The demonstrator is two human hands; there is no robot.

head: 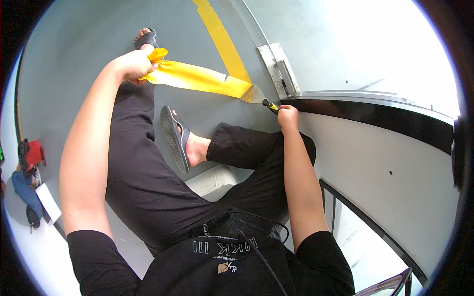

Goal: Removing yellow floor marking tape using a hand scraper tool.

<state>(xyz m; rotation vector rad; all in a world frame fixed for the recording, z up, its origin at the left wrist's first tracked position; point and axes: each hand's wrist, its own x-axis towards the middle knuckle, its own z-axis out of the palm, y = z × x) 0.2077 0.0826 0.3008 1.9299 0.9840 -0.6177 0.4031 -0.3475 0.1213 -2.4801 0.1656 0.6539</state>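
My left hand (137, 66) is closed on the crumpled end of a raised strip of yellow floor tape (200, 79). The strip stretches right to a scraper (272, 106), whose black and yellow handle is in my right hand (288, 115). Its wide blade lies at the floor, against the tape's far end, where the strip meets the floor. A small tear shows in the strip's upper edge. Beyond it, a yellow floor line (222, 40) with ragged edges runs away on the grey floor. My sandalled feet are on either side below and beyond the strip.
A white panel with a black skirting (370, 117) stands at the right, beside a metal bracket (279, 70) and a floor rail. A white stool or box (213, 180) shows between my legs. Red and blue items (33, 155) lie at the far left.
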